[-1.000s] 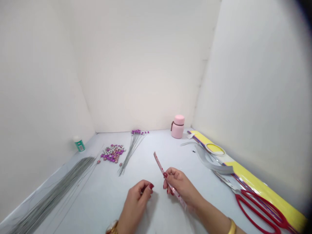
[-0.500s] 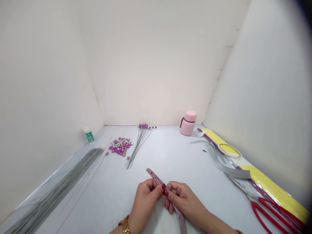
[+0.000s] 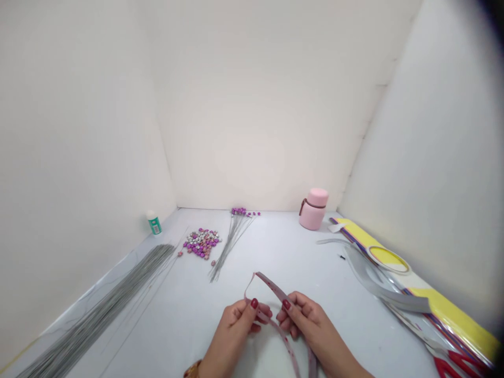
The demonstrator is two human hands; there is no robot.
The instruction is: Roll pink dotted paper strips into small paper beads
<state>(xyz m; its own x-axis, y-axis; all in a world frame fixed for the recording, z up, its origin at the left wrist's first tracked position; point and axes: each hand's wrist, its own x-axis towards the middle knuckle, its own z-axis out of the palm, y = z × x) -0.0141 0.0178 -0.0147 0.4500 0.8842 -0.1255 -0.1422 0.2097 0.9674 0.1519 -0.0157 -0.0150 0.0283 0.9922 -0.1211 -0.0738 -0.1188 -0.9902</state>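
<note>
Bright, diffuse light fills the space, fairly even across the table [image 3: 291, 257]; its exact source cannot be told. The back wall [image 3: 255, 121] has a faint warm tint, while the right wall [image 3: 444, 147] looks greyer. Soft, pale shadows lie beneath the left hand [image 3: 238, 323] and the right hand [image 3: 309, 320]. Clear plastic on the yellow packet [image 3: 460, 315] catches whitish glare. Fine detail is soft: marks on the ribbon [image 3: 271, 285] smear, and the beads [image 3: 202, 243] lack crisp edges. Wide-angle stretching slants both sides, and a blurred dark edge rounds off the upper right corner.
</note>
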